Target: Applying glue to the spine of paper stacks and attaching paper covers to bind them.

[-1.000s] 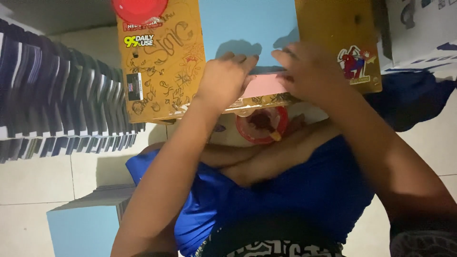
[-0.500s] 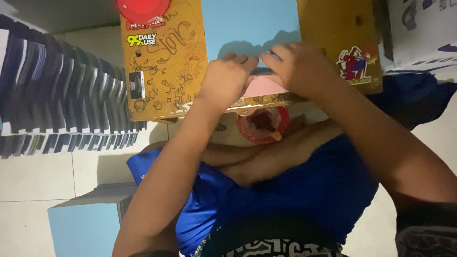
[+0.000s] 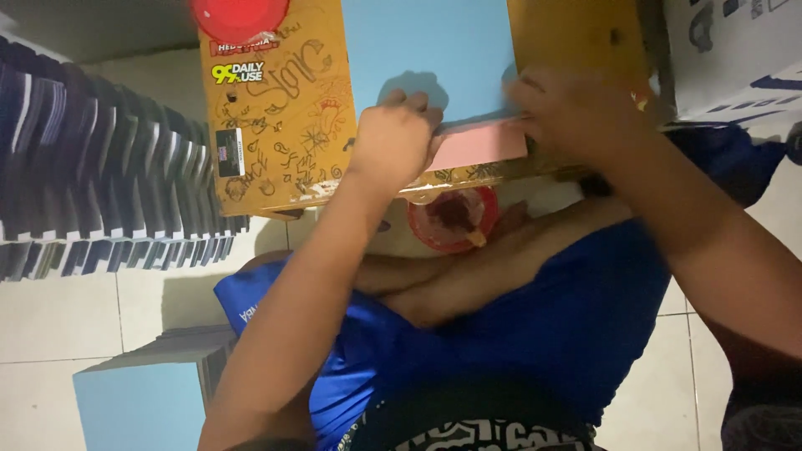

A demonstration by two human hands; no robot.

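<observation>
Fingers [image 3: 418, 104] of the left hand [image 3: 393, 142]: curled narrow, pressing the light blue sheet [image 3: 426, 46] flat on the low wooden table [image 3: 276, 125], apparently to steady it. Right hand [image 3: 576, 117]: blurred at the sheet's right edge, grip cannot be told. Pink strip [image 3: 484, 142]: at the sheet's near edge, between both hands. Red bowl [image 3: 455, 219]: under the table's near edge. Stacked blue sheets [image 3: 142, 401]: well away from the table, on the floor

A light blue sheet [image 3: 426, 50] lies flat on the wooden worktop [image 3: 284, 142], reaching its far edge. At the near edge the sheet's border is turned up in a pink strip [image 3: 480, 144] (its underside, apparently), lying level along that edge.
</observation>
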